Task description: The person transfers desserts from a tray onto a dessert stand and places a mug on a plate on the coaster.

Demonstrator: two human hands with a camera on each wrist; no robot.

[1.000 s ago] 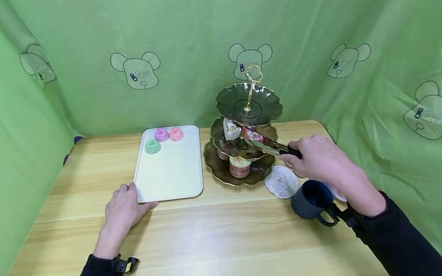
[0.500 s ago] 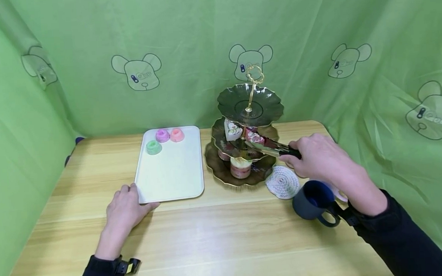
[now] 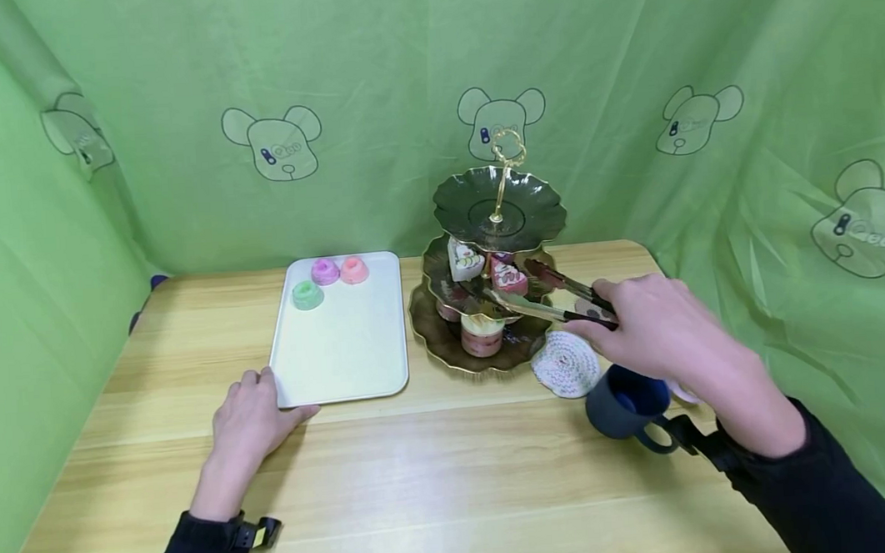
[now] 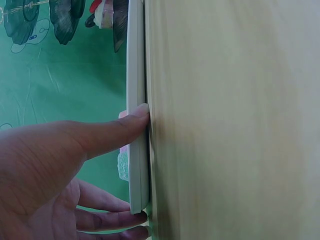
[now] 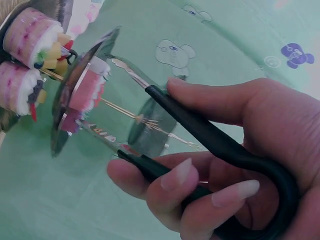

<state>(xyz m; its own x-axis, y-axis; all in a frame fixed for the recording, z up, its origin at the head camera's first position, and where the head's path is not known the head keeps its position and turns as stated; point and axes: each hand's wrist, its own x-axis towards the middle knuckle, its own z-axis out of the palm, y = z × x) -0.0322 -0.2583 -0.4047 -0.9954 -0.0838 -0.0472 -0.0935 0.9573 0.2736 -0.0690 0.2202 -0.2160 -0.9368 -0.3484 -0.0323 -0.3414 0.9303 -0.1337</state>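
My right hand [image 3: 651,320] grips black-handled tongs [image 5: 200,122], whose metal tips are spread apart. Between those tips, a pink cake slice [image 3: 508,279] rests on the middle plate of a three-tier stand [image 3: 498,190]. Beside it on that tier sits a white cake slice [image 3: 464,259]. My left hand [image 3: 251,424] holds the near left corner of a white tray [image 3: 341,349]. Its thumb lies along the front edge in the left wrist view. At the tray's far end are a green ring-shaped sweet [image 3: 307,295], a purple one [image 3: 325,272] and a pink one [image 3: 354,270].
A layered cup cake [image 3: 481,336] stands on the lowest tier, with others partly hidden. Right of the stand lies a woven coaster [image 3: 565,364]. A dark blue mug [image 3: 618,409] stands below my right forearm. Green curtain [image 3: 381,104] encloses the table's back and sides.
The tongs have spread from around the pink cake slice, which now sits on the middle tier tilted differently. My right hand has shifted slightly right; the left hand and tray stay put.
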